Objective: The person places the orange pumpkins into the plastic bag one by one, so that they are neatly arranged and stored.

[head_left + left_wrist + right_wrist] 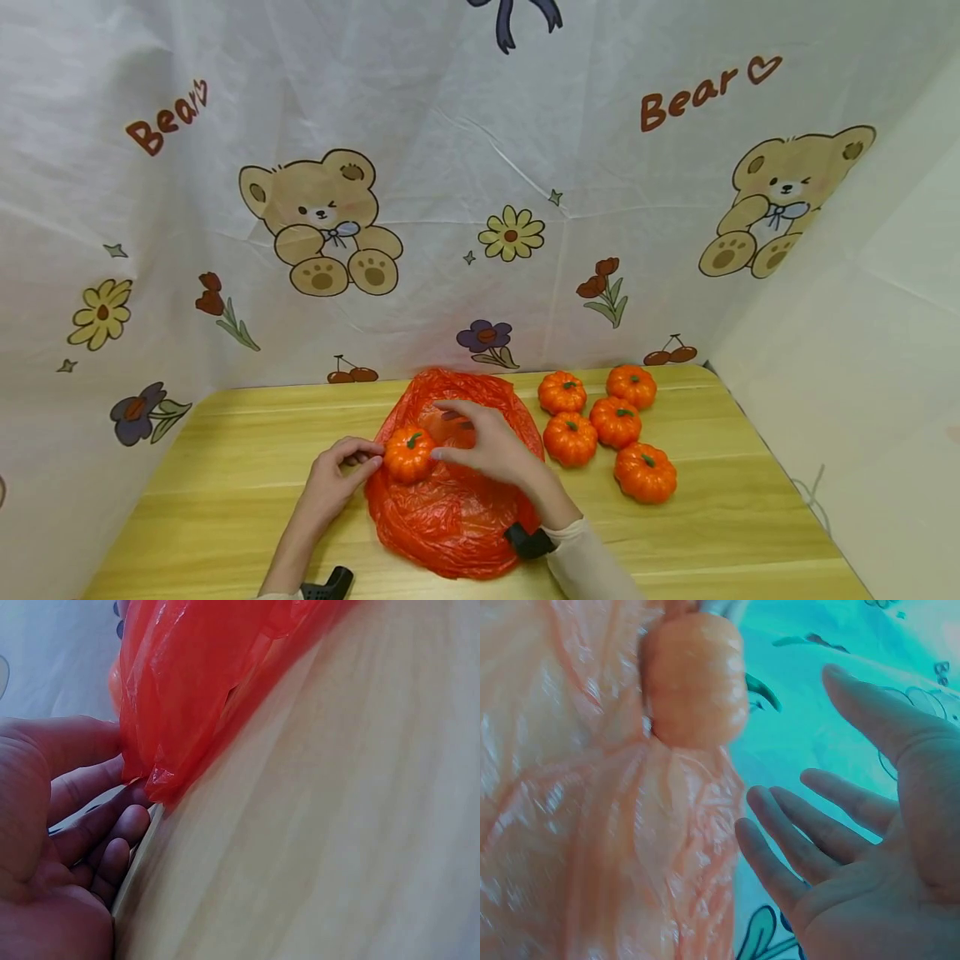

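A red plastic bag lies spread on the table, its mouth facing up. Inside its left side sits a small orange pumpkin with a green stem. My left hand pinches the bag's left edge beside that pumpkin; in the left wrist view the thumb and forefinger meet at the red film. Over the bag, my right hand is held with its fingers spread and nothing in them. Its palm and separated fingers show in the right wrist view, apart from the pumpkin.
Several more orange pumpkins stand together on the wooden table, just right of the bag. A white cloth printed with bears and flowers hangs behind the table. Dark straps with small devices sit at the wrists.
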A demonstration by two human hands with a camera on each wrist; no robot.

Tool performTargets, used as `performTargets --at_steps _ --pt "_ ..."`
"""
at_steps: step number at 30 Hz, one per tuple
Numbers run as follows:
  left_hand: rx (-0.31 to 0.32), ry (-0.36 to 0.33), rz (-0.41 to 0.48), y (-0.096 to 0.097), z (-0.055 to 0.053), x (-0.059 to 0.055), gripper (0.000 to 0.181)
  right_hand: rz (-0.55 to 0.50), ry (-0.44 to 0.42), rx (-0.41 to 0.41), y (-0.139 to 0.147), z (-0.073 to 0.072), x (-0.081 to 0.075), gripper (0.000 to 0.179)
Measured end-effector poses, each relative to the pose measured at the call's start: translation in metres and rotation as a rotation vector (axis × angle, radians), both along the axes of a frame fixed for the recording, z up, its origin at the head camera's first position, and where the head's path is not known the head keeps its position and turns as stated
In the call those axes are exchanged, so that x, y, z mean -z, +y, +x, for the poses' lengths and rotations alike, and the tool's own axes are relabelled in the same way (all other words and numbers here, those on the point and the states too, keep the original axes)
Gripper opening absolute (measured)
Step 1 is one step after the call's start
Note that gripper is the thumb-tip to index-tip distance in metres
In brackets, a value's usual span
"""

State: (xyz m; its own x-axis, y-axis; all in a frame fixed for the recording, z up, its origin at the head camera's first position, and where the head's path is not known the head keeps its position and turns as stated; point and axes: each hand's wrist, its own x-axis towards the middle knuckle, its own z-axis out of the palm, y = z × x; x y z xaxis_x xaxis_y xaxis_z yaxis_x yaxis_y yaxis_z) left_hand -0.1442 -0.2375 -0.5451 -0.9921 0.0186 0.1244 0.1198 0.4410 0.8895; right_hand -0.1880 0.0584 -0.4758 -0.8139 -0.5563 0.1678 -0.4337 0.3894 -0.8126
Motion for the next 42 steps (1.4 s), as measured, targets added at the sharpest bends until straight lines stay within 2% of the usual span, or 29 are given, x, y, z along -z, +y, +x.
performTargets --at_steps 3,7,15,22,30,37,42 --pt "-0.003 -0.006 0.007 0.0 0.0 -0.001 0.011 -0.049 0.001 0.04 0.006 -0.002 -0.004 0.064" --pt "-0.003 -0.015 0.007 0.001 0.0 0.0 0.011 -0.093 0.005 0.053 0.011 -0.001 -0.007 0.058" --pt "-0.015 -0.04 0.013 0.001 0.001 0.0 0.011 -0.136 0.018 0.099 0.018 0.005 -0.015 0.05" --pt "-0.017 -0.04 0.016 0.001 0.001 -0.001 0.012 -0.132 0.004 0.13 0.034 0.008 -0.015 0.05" --pt "-0.013 -0.036 0.019 0.0 0.001 0.0 0.011 -0.166 0.059 0.18 0.068 0.008 -0.012 0.047" --pt "-0.02 -0.042 0.008 0.001 0.001 -0.001 0.01 -0.123 0.126 0.251 0.105 0.015 -0.017 0.048" --pt "-0.017 -0.04 0.005 0.001 0.001 -0.001 0.01 -0.138 0.145 0.268 0.135 0.02 -0.014 0.048"
